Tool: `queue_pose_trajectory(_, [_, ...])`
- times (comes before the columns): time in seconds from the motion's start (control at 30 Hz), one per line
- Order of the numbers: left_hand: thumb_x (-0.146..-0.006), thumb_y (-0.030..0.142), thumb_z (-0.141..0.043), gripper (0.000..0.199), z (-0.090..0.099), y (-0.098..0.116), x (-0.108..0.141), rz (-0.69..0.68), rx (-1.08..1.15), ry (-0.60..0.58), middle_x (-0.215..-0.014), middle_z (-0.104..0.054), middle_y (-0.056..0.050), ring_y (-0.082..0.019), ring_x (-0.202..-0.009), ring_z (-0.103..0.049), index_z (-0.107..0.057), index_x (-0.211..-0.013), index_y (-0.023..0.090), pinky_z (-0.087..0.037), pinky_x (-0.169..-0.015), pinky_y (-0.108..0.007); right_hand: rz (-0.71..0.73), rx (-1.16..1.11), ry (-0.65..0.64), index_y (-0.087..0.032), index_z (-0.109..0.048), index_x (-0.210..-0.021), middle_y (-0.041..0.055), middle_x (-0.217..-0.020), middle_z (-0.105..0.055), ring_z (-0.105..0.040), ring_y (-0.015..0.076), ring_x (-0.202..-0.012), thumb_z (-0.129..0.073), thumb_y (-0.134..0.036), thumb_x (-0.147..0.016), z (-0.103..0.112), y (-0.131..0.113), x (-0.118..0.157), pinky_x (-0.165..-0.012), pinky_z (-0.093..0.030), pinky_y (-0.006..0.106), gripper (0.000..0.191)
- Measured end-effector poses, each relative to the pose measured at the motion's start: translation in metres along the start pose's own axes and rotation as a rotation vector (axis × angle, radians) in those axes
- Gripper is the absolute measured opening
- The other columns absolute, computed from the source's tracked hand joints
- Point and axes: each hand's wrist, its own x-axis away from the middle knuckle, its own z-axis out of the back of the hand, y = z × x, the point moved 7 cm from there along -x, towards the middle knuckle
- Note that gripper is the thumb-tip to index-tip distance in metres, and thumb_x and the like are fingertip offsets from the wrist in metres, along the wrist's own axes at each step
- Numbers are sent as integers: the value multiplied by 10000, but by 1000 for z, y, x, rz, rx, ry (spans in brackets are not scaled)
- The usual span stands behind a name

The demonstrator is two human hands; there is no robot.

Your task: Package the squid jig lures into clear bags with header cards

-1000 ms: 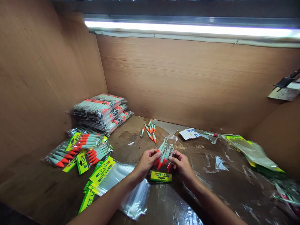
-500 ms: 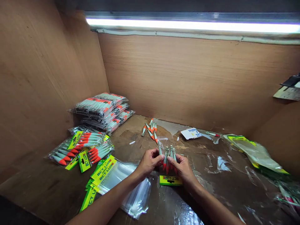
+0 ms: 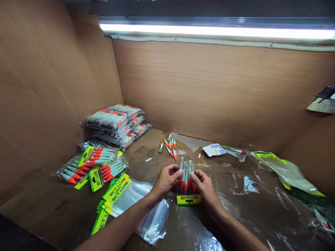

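Several white-and-orange squid lures (image 3: 186,176) stand side by side between my hands, orange ends toward me and hook crowns pointing away. Beneath them is a clear bag with a yellow-green BCT LURE header (image 3: 188,200), its print upside down to me. My left hand (image 3: 167,179) is closed, thumb and fingers pinching the leftmost lure. On the other side, my right hand (image 3: 202,183) grips the right-hand lures, thumb across their front. How far the lures sit inside the bag I cannot tell. Beyond my hands lies a small group of loose lures (image 3: 169,146).
Flat BCT LURE bags (image 3: 141,198) lie left of my hands. Filled lure packs (image 3: 102,164) sit behind them, below a stack of larger lure packages (image 3: 115,122). To the right are a white card (image 3: 214,150), plastic scraps (image 3: 250,184) and more bags (image 3: 288,170).
The lure in my left hand has moved off the loose group and now stands beside the others over the bag. My right hand keeps its grip.
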Motion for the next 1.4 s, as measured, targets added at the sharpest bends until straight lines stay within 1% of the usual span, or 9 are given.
queue_pose_trajectory(0.17, [-708,423,-814,372,3,0,-1,-40,-76,-7,-842,-704,-57,-162,-721,-652,-666,-867,122,-502,-640,-240,-99,19,-104,-138,-689,-896,65,-774,-718,-657,230,-681,-734,-620,-722,-2,4,-2,-630,-508,320,514])
queue_pose_trajectory(0.33, [-721,398,-812,430,-4,0,0,-42,-64,-67,-983,-730,-102,-216,-856,-692,-676,-1025,127,-515,-750,-284,-68,52,-69,-157,-706,-880,60,-743,-711,-663,254,-711,-767,-636,-663,0,-3,-1,-643,-516,337,530])
queue_pose_trajectory(0.47, [-714,419,-812,448,-7,-4,1,-20,-77,-105,-982,-737,-123,-231,-835,-701,-680,-1009,109,-520,-735,-300,-42,66,-88,-154,-676,-948,83,-841,-719,-666,254,-737,-701,-611,-756,-2,4,-4,-676,-531,361,497])
queue_pose_trajectory(0.53, [-711,424,-811,442,-5,-4,0,-30,-77,-88,-974,-740,-114,-224,-820,-700,-682,-998,113,-519,-729,-295,27,118,-26,-150,-637,-1067,111,-980,-710,-666,252,-799,-690,-568,-787,4,-2,-6,-720,-537,372,506])
queue_pose_trajectory(0.67, [-676,423,-832,443,-1,-4,-1,-7,-103,-54,-901,-739,-99,-206,-758,-688,-680,-948,108,-499,-654,-263,354,422,233,-206,-517,-1320,131,-1267,-603,-612,260,-1025,-671,-426,-847,29,-55,1,-865,-510,405,544])
queue_pose_trajectory(0.8, [-700,404,-818,376,-8,-1,3,4,-177,-125,-831,-726,-72,-180,-712,-671,-666,-885,114,-475,-630,-240,602,753,41,-252,-667,-1145,76,-1162,-660,-569,248,-1108,-587,-289,-917,21,-106,11,-965,-447,405,244])
queue_pose_trajectory(0.97, [-738,395,-791,358,-19,0,11,34,-180,-218,-809,-716,-66,-167,-691,-657,-654,-915,116,-462,-611,-232,516,804,-132,-251,-691,-1135,51,-998,-697,-621,201,-920,-577,-244,-923,23,-109,7,-828,-491,337,241])
queue_pose_trajectory(1.23, [-737,389,-792,352,-20,0,11,41,-170,-226,-785,-689,-38,-141,-651,-629,-639,-914,126,-453,-600,-226,408,797,-175,-257,-738,-1064,41,-913,-705,-641,187,-837,-603,-311,-909,27,-98,2,-753,-493,310,212])
queue_pose_trajectory(1.4, [-746,392,-782,342,-19,-3,11,28,-208,-213,-801,-690,-35,-144,-656,-635,-649,-928,135,-444,-586,-220,357,776,-202,-266,-735,-1101,47,-964,-722,-645,195,-865,-600,-313,-909,27,-92,0,-770,-492,321,239])
